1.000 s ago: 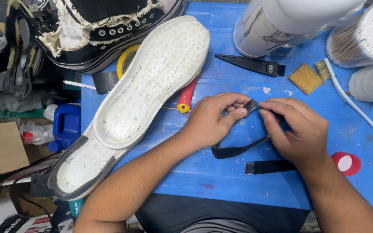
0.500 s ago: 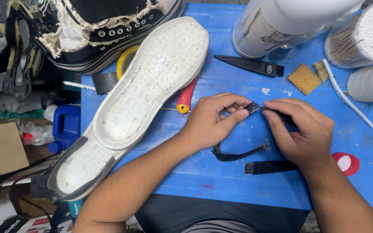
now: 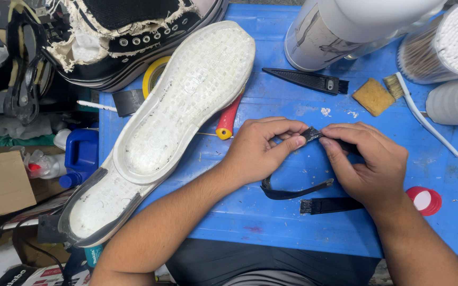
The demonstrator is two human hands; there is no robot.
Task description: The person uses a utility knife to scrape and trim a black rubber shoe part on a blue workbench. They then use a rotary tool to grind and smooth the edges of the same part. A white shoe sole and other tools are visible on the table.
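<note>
Here, left hand (image 3: 255, 153) and right hand (image 3: 369, 164) — each grip pinched shut on, seemingly, one black strip (image 3: 312, 134), above blue table (image 3: 250, 212).

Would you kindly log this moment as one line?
left hand: pinching black strip | right hand: pinching same strip | white shoe sole: beside, on blue table

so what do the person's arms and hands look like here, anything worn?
Both forearms are bare as far as the head view shows: no sleeves, no gloves. The left hand and right hand show no rings, and no watch or band at the wrists. Nails are short. Dark clothing covers the lap at the bottom edge. Upper arms are out of frame.
</note>
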